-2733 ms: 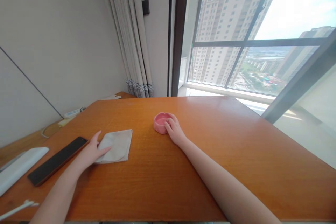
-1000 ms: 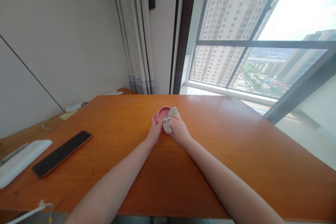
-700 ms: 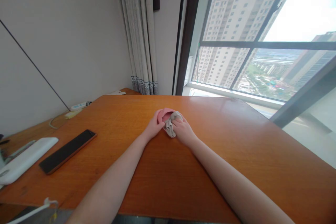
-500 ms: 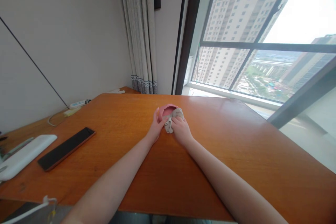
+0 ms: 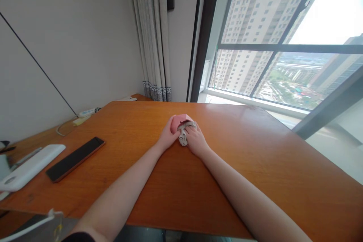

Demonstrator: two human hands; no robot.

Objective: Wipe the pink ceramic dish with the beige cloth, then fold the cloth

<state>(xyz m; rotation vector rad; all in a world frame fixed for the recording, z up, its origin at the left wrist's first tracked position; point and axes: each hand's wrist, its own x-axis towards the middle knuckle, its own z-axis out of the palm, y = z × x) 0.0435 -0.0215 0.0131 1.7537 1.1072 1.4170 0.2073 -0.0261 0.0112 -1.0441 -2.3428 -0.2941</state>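
Observation:
A pink, rounded, hollow object like a small bowl (image 5: 179, 120) is held up over the middle of the wooden table, tilted so that its opening faces me and downward. My left hand (image 5: 169, 133) is closed round its left side, thumb toward the rim. In my right hand (image 5: 195, 139) is a crumpled light grey cloth (image 5: 183, 138), pressed to the opening. Part of the cloth reaches inside the bowl, and one end hangs below my fingers. My right fingertips are hidden behind the cloth and rim.
On the left of the wooden table (image 5: 227, 196) lies a dark phone (image 5: 76, 159), with a white flat device (image 5: 34, 166) beyond it. A power strip (image 5: 88, 112) sits near the wall at the back left. A window (image 5: 269, 68) stands behind on the right.
The pink bowl has tipped so that its opening turns more downward and its outer top shows more. The cloth has moved further under the rim. The whole view has shifted slightly.

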